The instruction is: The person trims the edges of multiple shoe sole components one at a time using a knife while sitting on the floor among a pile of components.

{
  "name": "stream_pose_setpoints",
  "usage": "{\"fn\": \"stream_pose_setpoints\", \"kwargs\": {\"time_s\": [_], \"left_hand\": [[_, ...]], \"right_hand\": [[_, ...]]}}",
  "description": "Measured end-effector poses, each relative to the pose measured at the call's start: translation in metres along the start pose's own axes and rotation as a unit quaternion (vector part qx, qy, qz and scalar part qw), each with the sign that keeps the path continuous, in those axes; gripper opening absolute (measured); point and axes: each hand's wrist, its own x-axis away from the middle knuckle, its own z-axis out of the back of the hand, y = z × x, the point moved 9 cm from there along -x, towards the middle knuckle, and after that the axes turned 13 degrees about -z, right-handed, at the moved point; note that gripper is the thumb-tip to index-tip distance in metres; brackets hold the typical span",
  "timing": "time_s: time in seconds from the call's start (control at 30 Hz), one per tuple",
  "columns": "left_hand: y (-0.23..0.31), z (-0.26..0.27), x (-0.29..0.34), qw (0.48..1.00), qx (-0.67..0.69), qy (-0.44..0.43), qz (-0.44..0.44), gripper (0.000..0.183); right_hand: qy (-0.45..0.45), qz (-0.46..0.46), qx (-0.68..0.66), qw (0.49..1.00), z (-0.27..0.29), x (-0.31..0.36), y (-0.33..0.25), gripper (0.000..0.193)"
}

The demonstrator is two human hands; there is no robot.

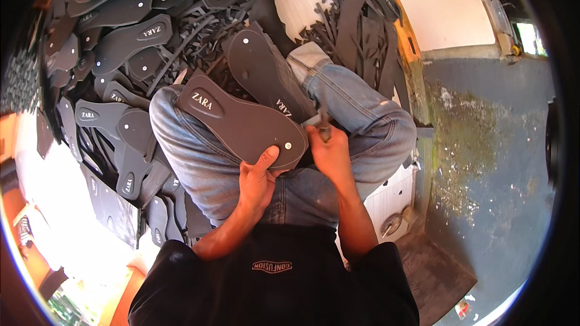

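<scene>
Across my lap lies a dark grey sandal sole [241, 122] with a raised heel patch, pale lettering and a small white dot near its toe end. My left hand [255, 182] grips that toe end, thumb on top and fingers underneath. Beside the sole's right edge, my right hand [331, 152] is closed around a small tool with a rounded handle end [325, 131]; its working end is blurred, so I cannot tell its exact kind. Just beyond, a second sole shape [257, 63] lies on a dark sheet between my legs.
Many finished-looking soles [124, 42] are heaped at the left and far left. Dark offcut strips [205, 48] cover the floor ahead. A blue-grey wall [477, 145] stands close on the right. A metal tool [391, 225] lies on the floor by my right elbow.
</scene>
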Motion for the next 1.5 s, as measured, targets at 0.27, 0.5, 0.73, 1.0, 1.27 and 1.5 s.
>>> {"fn": "stream_pose_setpoints", "kwargs": {"time_s": [0.27, 0.5, 0.73, 1.0, 1.27, 1.5], "left_hand": [[0.058, 0.032, -0.031, 0.995, -0.028, 0.090, -0.010, 0.024], [0.102, 0.017, -0.056, 0.983, -0.184, -0.026, 0.013, 0.025], [0.078, -0.005, -0.033, 0.973, -0.208, -0.071, 0.073, 0.028], [0.084, -0.012, -0.029, 0.955, -0.270, -0.105, 0.063, 0.032], [0.062, -0.018, -0.023, 0.929, -0.318, -0.157, 0.106, 0.037], [0.036, -0.013, -0.052, 0.964, 0.064, -0.224, 0.128, 0.042]], "right_hand": [[-0.220, -0.035, -0.054, 0.973, -0.030, 0.049, 0.009, 0.022], [-0.045, 0.055, 0.100, 0.992, -0.021, 0.068, 0.000, 0.040], [-0.026, 0.077, 0.155, 0.985, -0.026, 0.066, 0.004, 0.040], [-0.036, 0.097, 0.185, 0.977, -0.042, 0.048, -0.028, 0.021], [-0.100, 0.079, -0.020, 0.992, -0.041, 0.012, -0.053, 0.024], [-0.122, -0.016, -0.239, 0.963, -0.005, 0.006, -0.053, 0.027]]}}
